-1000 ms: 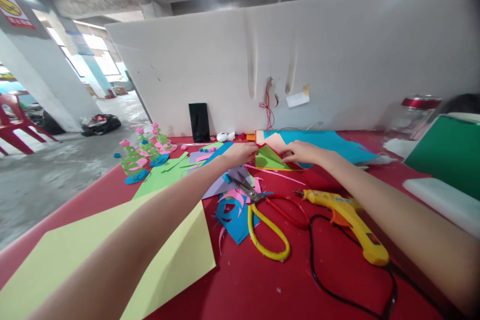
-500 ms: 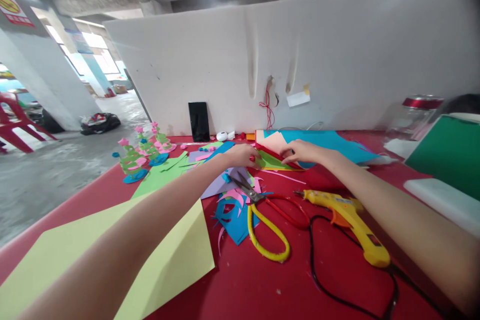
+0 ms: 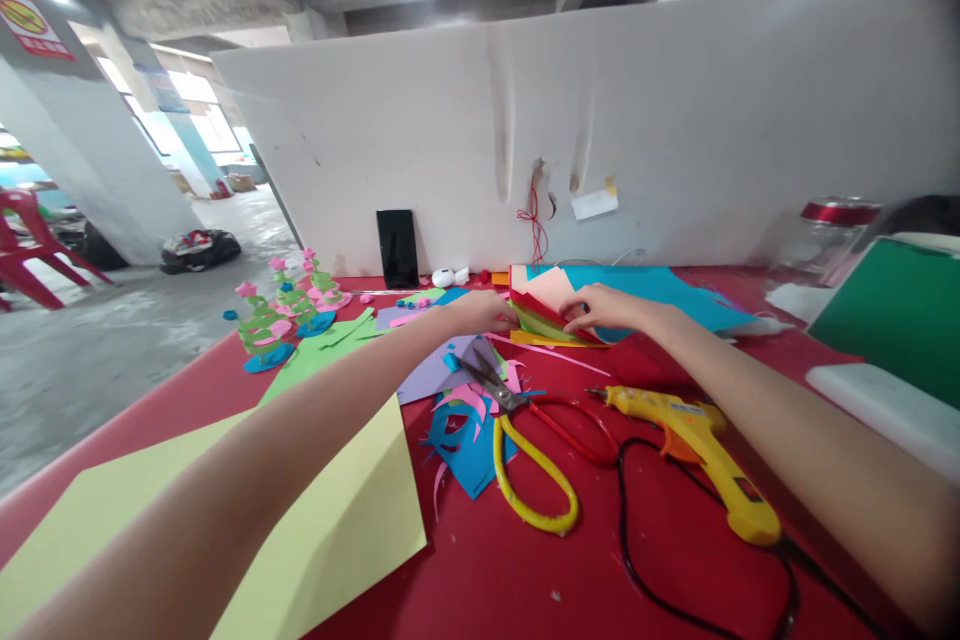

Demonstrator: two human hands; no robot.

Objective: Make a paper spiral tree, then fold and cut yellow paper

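Both my hands reach to the small stack of coloured paper at the back of the red table. My left hand (image 3: 487, 310) is closed at the stack's left edge, its fingertips partly hidden. My right hand (image 3: 596, 308) pinches the right side of the lifted sheets, thumb below and fingers curled over. Between the hands a green sheet (image 3: 541, 322) and a red sheet (image 3: 534, 302) are bent upward. A peach sheet (image 3: 551, 286) rises behind them. Beneath lies a yellow-orange sheet (image 3: 551, 339).
Scissors (image 3: 517, 405) lie open on paper scraps (image 3: 469, 445). A yellow glue gun (image 3: 694, 440) with a black cord is under my right forearm. Pale yellow sheets (image 3: 360, 520) lie under my left forearm. Paper ornaments (image 3: 266, 330), a phone (image 3: 397, 248) and a jar (image 3: 829, 235) stand around.
The green sheet has come up and bent with the red one, baring more of the yellow-orange sheet below. Both hands stay in nearly the same place. The view has tipped slightly.
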